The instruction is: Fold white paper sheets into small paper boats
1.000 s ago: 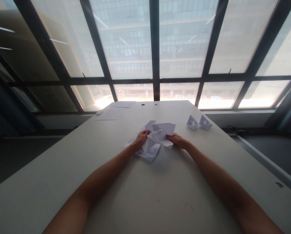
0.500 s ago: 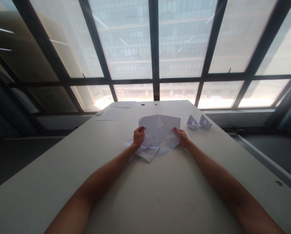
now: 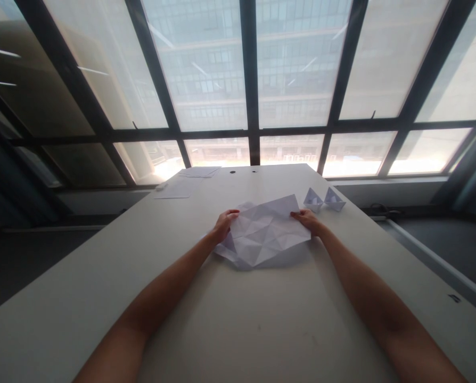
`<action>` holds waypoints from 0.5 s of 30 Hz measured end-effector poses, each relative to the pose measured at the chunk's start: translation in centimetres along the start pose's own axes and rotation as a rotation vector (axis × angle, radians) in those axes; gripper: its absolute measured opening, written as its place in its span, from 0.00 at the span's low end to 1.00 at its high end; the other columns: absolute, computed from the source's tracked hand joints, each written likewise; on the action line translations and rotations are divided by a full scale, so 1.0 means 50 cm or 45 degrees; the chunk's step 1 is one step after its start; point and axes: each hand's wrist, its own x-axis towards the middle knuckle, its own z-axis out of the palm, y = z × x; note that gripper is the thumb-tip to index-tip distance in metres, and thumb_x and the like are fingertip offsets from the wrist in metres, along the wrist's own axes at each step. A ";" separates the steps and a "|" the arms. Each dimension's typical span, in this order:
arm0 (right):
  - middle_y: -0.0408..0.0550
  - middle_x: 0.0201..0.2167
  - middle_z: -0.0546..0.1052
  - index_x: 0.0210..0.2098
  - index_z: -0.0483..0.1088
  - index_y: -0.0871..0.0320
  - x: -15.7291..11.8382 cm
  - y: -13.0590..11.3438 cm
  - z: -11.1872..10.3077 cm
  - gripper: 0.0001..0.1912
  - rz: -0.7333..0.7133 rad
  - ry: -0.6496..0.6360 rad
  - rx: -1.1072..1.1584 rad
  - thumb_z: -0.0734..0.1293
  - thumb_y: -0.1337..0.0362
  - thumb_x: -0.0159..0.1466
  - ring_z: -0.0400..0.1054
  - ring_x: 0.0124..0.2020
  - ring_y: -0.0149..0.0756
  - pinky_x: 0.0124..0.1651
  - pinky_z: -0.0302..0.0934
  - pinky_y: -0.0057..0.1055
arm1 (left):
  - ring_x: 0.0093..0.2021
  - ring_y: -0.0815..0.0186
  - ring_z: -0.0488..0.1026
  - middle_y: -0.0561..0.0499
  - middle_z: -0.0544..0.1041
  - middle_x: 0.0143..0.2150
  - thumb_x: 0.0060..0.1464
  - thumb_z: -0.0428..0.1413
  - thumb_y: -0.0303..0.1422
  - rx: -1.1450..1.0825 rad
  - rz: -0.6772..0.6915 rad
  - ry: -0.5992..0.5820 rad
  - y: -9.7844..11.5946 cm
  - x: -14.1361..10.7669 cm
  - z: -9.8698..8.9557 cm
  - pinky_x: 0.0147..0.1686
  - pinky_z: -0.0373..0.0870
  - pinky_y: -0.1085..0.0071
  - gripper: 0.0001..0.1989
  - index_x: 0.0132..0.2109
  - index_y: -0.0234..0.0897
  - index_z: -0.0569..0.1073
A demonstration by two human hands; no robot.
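A creased sheet of white paper is stretched between my two hands over the table. My left hand pinches its left edge, thumb on top. At the right edge, my right hand grips the same sheet between thumb and fingers. Beneath it lies more folded white paper, mostly covered by the held sheet. Just beyond my right hand stand two folded paper boats, side by side, their peaks pointing up.
The long white table runs away toward large framed windows. Flat sheets of paper lie at its far left. Round dark holes show near the far edge. Curtains hang on both sides.
The held sheet has tilted and spread, its creased face now showing and its right side lower and further right. My right hand has shifted right; my left hand has moved slightly left.
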 end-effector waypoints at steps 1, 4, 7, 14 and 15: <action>0.50 0.25 0.79 0.31 0.76 0.62 -0.003 -0.002 -0.003 0.15 0.019 -0.037 -0.016 0.75 0.56 0.55 0.69 0.21 0.35 0.22 0.63 0.28 | 0.23 0.68 0.70 0.51 0.76 0.27 0.43 0.66 0.36 0.008 -0.054 -0.038 0.001 0.003 -0.005 0.22 0.64 0.75 0.16 0.39 0.32 0.78; 0.51 0.29 0.80 0.36 0.76 0.62 -0.010 -0.009 -0.009 0.17 0.025 -0.095 -0.046 0.75 0.55 0.55 0.71 0.24 0.35 0.23 0.64 0.27 | 0.26 0.68 0.70 0.48 0.78 0.30 0.39 0.68 0.40 0.128 -0.006 -0.082 0.011 0.011 -0.019 0.25 0.65 0.75 0.21 0.39 0.30 0.79; 0.51 0.38 0.81 0.46 0.74 0.58 -0.015 -0.020 -0.011 0.24 0.031 -0.239 0.017 0.77 0.56 0.52 0.75 0.32 0.38 0.29 0.68 0.27 | 0.25 0.70 0.69 0.48 0.78 0.30 0.40 0.68 0.44 0.196 0.221 0.010 0.027 0.016 -0.028 0.24 0.62 0.76 0.24 0.40 0.30 0.80; 0.45 0.25 0.76 0.38 0.74 0.61 0.020 -0.027 0.015 0.22 -0.024 0.015 -0.182 0.76 0.52 0.51 0.65 0.22 0.29 0.20 0.56 0.22 | 0.24 0.70 0.68 0.48 0.79 0.29 0.42 0.66 0.47 0.279 0.376 0.152 0.075 0.015 -0.056 0.22 0.60 0.76 0.25 0.41 0.31 0.81; 0.43 0.22 0.74 0.35 0.73 0.61 0.032 -0.025 0.024 0.21 -0.076 0.103 -0.230 0.75 0.51 0.52 0.61 0.19 0.27 0.19 0.53 0.22 | 0.26 0.69 0.69 0.48 0.79 0.30 0.42 0.66 0.47 0.337 0.392 0.159 0.083 0.013 -0.067 0.23 0.61 0.76 0.24 0.41 0.31 0.81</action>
